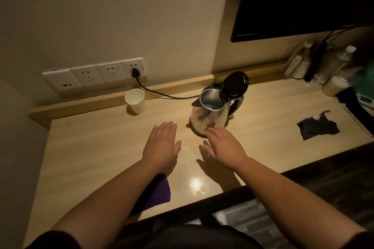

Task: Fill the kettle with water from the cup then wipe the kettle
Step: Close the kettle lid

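On the pale wooden desk point(263, 111) stands a shiny steel electric kettle point(209, 116), its black lid point(235, 85) tipped up and back, the inside bare metal as far as the dim light lets me see. Well to its left, by the wall, sits a white paper cup point(136, 100); its contents are hidden from here. The left hand point(163, 144) hovers flat and empty; the right hand point(224, 146) spreads wide, fingertips just before the kettle's base. A purple cloth point(159, 190) lies under the left forearm.
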